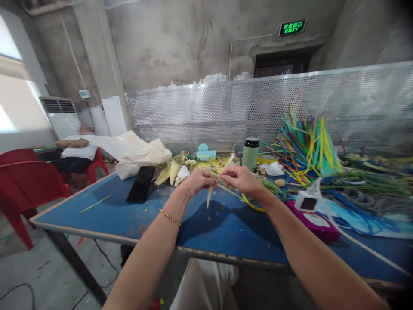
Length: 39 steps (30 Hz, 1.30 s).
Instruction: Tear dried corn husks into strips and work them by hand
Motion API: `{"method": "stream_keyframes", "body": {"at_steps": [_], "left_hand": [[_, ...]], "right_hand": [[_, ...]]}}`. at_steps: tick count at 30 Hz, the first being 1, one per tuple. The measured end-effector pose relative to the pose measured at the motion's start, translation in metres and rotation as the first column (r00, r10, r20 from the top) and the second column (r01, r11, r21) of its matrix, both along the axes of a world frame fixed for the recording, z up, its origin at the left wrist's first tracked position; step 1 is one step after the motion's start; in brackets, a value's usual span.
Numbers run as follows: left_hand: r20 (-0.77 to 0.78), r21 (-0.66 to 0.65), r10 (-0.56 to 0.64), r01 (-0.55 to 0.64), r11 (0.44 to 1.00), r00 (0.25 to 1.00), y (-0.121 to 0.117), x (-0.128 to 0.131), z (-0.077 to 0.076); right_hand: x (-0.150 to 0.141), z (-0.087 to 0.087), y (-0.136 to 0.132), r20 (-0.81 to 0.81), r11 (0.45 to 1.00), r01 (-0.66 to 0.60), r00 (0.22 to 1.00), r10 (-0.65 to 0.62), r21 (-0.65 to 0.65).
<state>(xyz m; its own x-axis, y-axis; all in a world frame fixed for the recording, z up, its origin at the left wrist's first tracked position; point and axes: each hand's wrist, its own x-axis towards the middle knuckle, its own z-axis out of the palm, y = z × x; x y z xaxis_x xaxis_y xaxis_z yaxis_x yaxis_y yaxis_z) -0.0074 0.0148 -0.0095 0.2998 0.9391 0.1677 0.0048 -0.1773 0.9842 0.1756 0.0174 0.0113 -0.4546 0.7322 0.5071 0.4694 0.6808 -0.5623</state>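
Above the blue table [106, 215] my left hand [195, 181] and my right hand [240, 178] are close together, both pinched on pale dried leaf strips [215, 180]. One strip end points down toward the table. Another end rises up past my right fingers. A bead bracelet [170, 217] is on my left wrist. Behind my hands lies a heap of dried husk leaves [174, 168].
A black phone [141, 184] lies left of my hands. A green flask [251, 153], a teal bottle [204, 152], a bundle of coloured strips [306, 144], a magenta-and-white device [311, 213] and a cream plastic sheet [135, 148] are on the table. A person sits on a red chair [93, 165] at the left; another red chair [26, 181] stands nearer.
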Motion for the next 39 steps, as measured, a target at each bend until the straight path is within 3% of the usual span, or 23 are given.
{"method": "stream_keyframes", "body": {"at_steps": [7, 18, 26, 30, 35, 39], "left_hand": [[-0.099, 0.069, 0.019, -0.012, 0.998, 0.995, -0.002, 0.002, -0.001], [-0.211, 0.062, 0.0, 0.013, 0.998, 0.978, -0.004, 0.001, -0.001], [-0.264, 0.09, 0.055, -0.032, 0.995, 0.963, -0.003, 0.004, -0.004], [-0.265, 0.104, 0.063, -0.036, 0.994, 0.962, -0.002, 0.006, -0.007], [-0.231, 0.113, 0.015, 0.011, 0.993, 0.973, -0.002, 0.008, -0.009], [-0.233, 0.112, 0.008, 0.019, 0.993, 0.973, -0.005, 0.01, -0.007]], "right_hand": [[-0.003, 0.0, -0.002, 0.006, 0.997, -0.005, 1.0, 0.005, -0.081], [-0.002, -0.007, 0.002, 0.022, 0.988, -0.058, 0.998, 0.062, -0.146], [-0.001, -0.009, 0.002, 0.189, 0.998, -0.04, 0.982, 0.03, 0.046], [-0.004, -0.009, -0.001, 0.215, 0.995, -0.047, 0.976, 0.028, 0.083], [-0.007, -0.012, 0.001, 0.182, 0.983, -0.024, 0.983, -0.01, 0.184], [-0.008, -0.011, 0.003, 0.031, 0.962, -0.019, 0.999, 0.011, 0.273]]}}
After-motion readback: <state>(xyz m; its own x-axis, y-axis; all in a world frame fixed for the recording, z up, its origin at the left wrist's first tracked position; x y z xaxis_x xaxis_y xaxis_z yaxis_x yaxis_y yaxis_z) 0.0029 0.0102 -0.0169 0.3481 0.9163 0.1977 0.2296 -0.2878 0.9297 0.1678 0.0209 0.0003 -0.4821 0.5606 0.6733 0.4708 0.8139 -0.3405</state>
